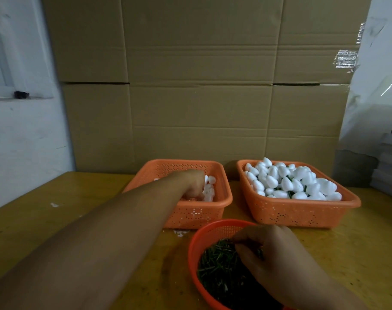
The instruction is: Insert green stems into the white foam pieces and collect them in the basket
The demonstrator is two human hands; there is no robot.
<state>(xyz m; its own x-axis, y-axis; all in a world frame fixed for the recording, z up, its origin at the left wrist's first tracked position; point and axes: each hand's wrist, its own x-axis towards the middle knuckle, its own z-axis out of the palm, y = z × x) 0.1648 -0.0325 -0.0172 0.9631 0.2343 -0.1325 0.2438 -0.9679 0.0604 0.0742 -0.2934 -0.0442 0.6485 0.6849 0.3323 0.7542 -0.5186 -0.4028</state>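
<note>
Reaching forward, the left hand [193, 183] dips into the left orange basket [221, 198], fingers curled down among the loose white foam pieces [209, 189]; whether it holds one cannot be told. The right hand [273, 253] rests in the round red basket [193, 249], fingertips pinching at the green stems [217, 262]. On the desk [367, 242], the right orange basket [302, 214] holds a heap of stemmed foam pieces [291, 182].
</note>
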